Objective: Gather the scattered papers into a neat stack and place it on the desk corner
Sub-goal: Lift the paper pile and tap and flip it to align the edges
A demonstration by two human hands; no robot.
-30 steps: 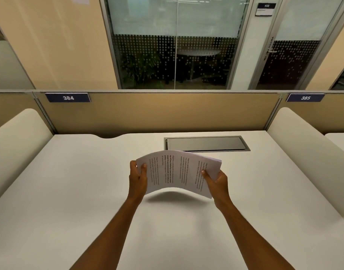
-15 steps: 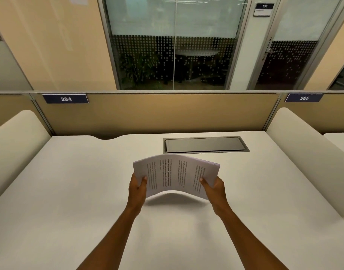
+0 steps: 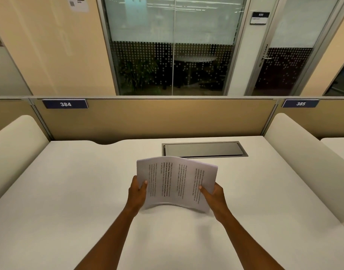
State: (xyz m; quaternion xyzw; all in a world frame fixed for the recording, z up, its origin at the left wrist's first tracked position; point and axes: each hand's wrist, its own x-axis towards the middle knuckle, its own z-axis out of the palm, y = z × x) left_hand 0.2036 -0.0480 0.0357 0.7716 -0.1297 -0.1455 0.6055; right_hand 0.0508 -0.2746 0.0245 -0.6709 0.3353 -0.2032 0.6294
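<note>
A stack of printed white papers (image 3: pixel 177 182) is held over the middle of the white desk (image 3: pixel 69 191), bowed upward in the centre. My left hand (image 3: pixel 137 192) grips its left edge, thumb on top. My right hand (image 3: pixel 213 194) grips the right edge the same way. The sheets' edges look roughly lined up, with the printed text running sideways. The stack's near edge hangs just above the desk surface, casting a shadow below it.
A grey cable hatch (image 3: pixel 204 149) is set into the desk just behind the papers. Cream padded dividers stand at the left (image 3: pixel 15 149) and right (image 3: pixel 303 158). A tan partition (image 3: pixel 157 117) with a "384" label closes the back.
The stack has tilted more upright and squared up. Both hands have shifted slightly toward me, lower on its side edges.
</note>
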